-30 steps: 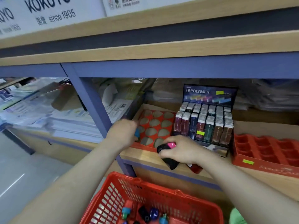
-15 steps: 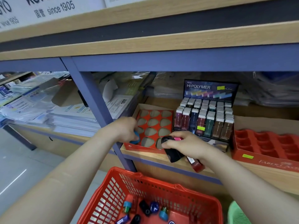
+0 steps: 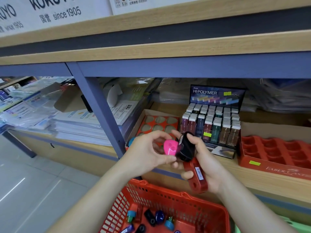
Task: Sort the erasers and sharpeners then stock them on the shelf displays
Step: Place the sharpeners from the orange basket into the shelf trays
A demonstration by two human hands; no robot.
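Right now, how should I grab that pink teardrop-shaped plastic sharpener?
Pinch the pink teardrop-shaped plastic sharpener by its top and bottom edges, coming from the left: its right side sits against the black plastic sharpener in the right hand, its left side is open to the left hand.

The black header card (image 3: 216, 95) of the eraser display box reads "HI-POLYMER" in white letters; the brand word above that is too small to read. Up and left of the card, the white sign board (image 3: 55, 12) shows "KOKUYO", cut off at the top, then "国誉" and "since 1905". Down and right of the card, the front of the red cardboard tray (image 3: 276, 170) reads "FABER-CAST", cut off by the frame edge.
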